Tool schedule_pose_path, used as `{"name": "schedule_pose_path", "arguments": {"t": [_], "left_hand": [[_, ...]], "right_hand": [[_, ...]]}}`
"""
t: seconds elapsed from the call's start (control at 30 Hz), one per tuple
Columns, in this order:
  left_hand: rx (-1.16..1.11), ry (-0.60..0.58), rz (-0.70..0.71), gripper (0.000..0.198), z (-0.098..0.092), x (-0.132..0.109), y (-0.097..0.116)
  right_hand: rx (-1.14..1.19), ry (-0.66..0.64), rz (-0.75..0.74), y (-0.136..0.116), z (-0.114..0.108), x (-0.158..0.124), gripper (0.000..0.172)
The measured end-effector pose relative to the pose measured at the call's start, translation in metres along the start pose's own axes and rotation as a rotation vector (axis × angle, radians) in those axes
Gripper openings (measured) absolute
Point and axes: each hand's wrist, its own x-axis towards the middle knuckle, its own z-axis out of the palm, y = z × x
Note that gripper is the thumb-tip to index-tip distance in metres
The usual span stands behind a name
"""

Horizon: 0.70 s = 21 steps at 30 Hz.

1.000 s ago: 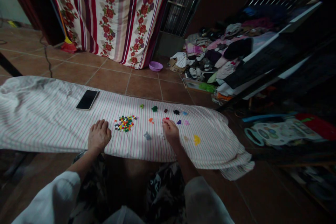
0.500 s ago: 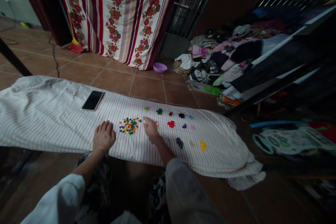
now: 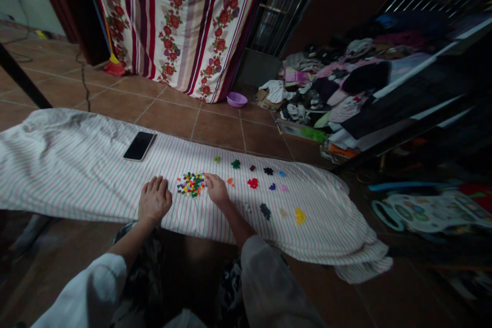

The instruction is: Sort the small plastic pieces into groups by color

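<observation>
A heap of small multicoloured pieces, too small to name closely, lies on the striped cloth. My right hand is at the heap's right edge, its fingers drawn together in a pinch; whatever is between the fingertips is hidden. My left hand rests palm down on the cloth, left of the heap, fingers stretched out and holding nothing. To the right, pieces lie grouped by colour, among them a red cluster, a dark green cluster, a dark grey cluster and a yellow cluster.
A phone lies on the cloth beyond my left hand. Past the cloth's far edge, a purple basin stands on the tiled floor near a floral curtain. Piled clothes fill the back right.
My right hand has shifted slightly left and down to the heap's edge, and its extended index finger has curled in. Orange pieces beside it are more exposed. My left hand stays on the cloth.
</observation>
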Motion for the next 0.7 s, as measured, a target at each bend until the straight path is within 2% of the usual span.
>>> {"name": "schedule_pose_path", "arguments": {"t": [0.1,0.2,0.33,0.47,0.7], "left_hand": [[-0.003,-0.009,-0.006,0.038,0.0,0.0,0.001],[0.009,0.001,0.009,0.038,0.0,0.0,0.001],[0.027,0.02,0.017,0.037,0.0,0.0,0.0],[0.048,0.016,0.028,0.038,-0.001,0.0,0.0],[0.083,0.023,0.06,0.038,0.001,0.0,-0.002]], "right_hand": [[-0.008,0.043,0.023,0.007,-0.003,0.002,0.039],[-0.018,0.033,0.067,0.01,-0.003,0.002,0.038],[0.014,-0.014,0.064,0.008,-0.002,0.001,0.036],[0.053,0.014,0.055,0.003,-0.004,0.006,0.036],[-0.103,-0.042,0.143,-0.002,-0.007,0.004,0.027]]}}
